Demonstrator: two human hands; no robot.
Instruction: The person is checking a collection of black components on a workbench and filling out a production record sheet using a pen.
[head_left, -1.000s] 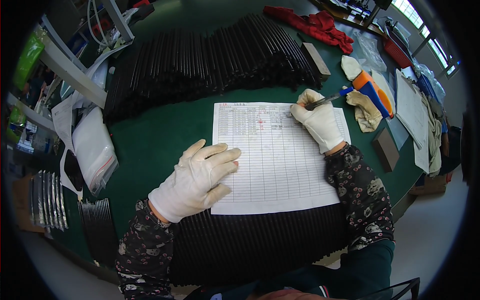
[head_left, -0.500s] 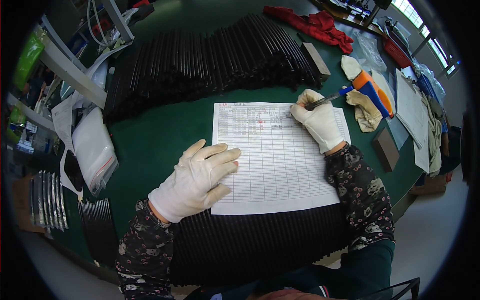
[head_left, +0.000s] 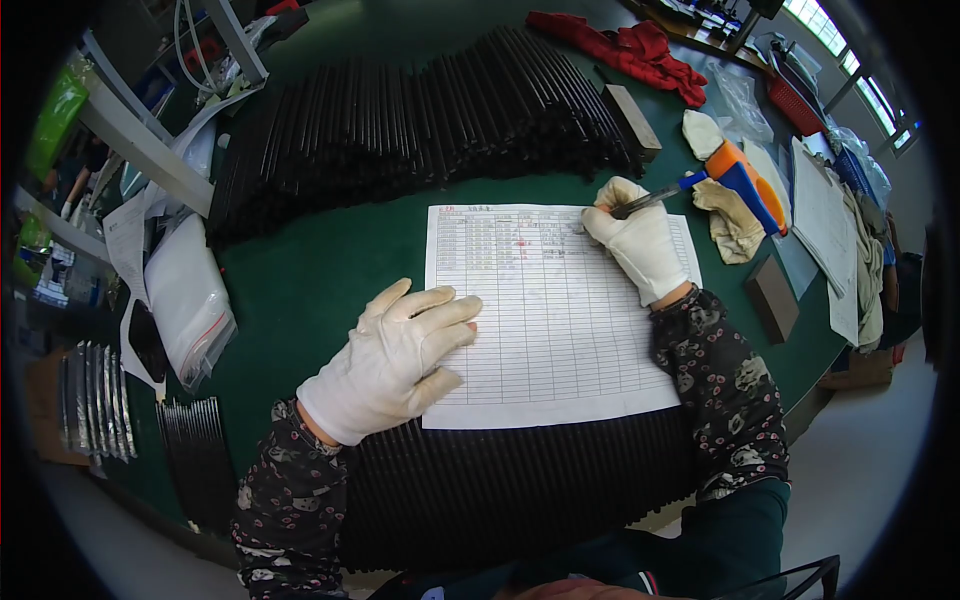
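A white paper form (head_left: 540, 350) with a ruled grid lies in front of me, its upper rows filled with handwriting. My right hand (head_left: 637, 240), in a white glove, rests on the upper right of the sheet, fingers closed round a blue-capped pen (head_left: 660, 193). The pen tip is hidden by the fingers. My left hand (head_left: 392, 362), also gloved in white, lies flat with fingers spread over the sheet's left edge. Under the lower edge of the paper runs a row of black rods (head_left: 520, 485).
Long piles of black rods (head_left: 420, 120) span the far side of the green table (head_left: 290, 310). At right are a dark block (head_left: 771, 300), an orange-and-blue tool (head_left: 750, 185), a spare glove (head_left: 730, 220) and a red cloth (head_left: 640, 50). Plastic bags (head_left: 187, 300) lie at left.
My right hand and the pen have shifted very slightly at the same part of the sheet. The left hand and the paper have stayed in place.
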